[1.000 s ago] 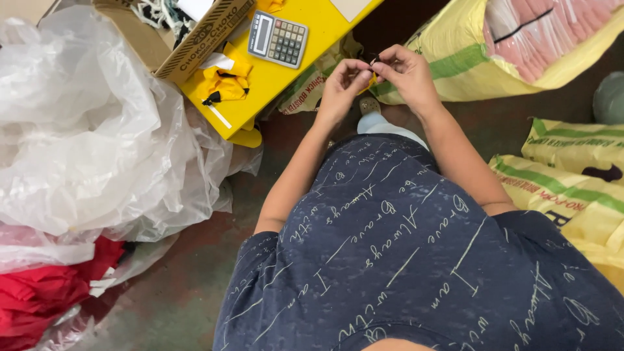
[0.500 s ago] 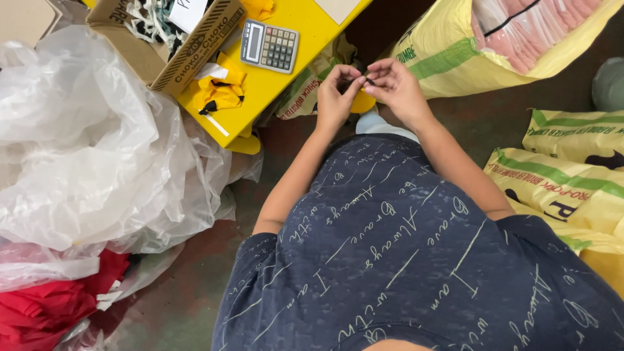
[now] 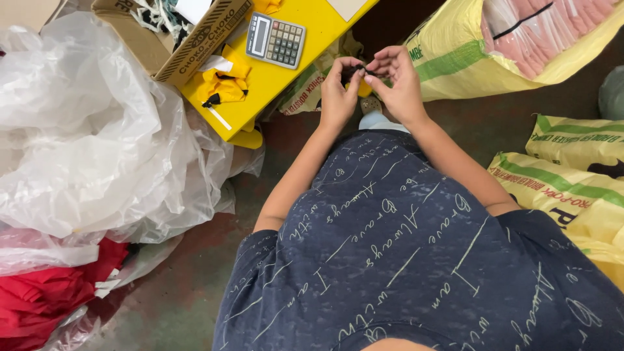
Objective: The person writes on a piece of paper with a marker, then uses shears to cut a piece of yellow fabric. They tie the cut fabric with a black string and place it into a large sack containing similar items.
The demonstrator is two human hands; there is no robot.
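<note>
My left hand (image 3: 338, 91) and my right hand (image 3: 398, 81) meet in front of me, above the floor. Both pinch a small black item (image 3: 358, 69) between their fingertips; it is too small to tell what it is. My dark blue shirt with pale script fills the lower part of the view. Just left of my hands lies a yellow board (image 3: 292, 71) with a grey calculator (image 3: 275, 40) on it and a bundle of yellow pieces with black ties (image 3: 224, 84).
A cardboard box (image 3: 175, 32) stands at the top left. Crumpled clear plastic sheeting (image 3: 84, 130) covers the left side, with red cloth (image 3: 45, 292) below it. Yellow woven sacks (image 3: 572, 182) lie at the right, one at the top right holding pink packets (image 3: 526, 32).
The view has shifted a little, so my hands sit slightly lower and further left. My fingers keep working the small black item between them.
</note>
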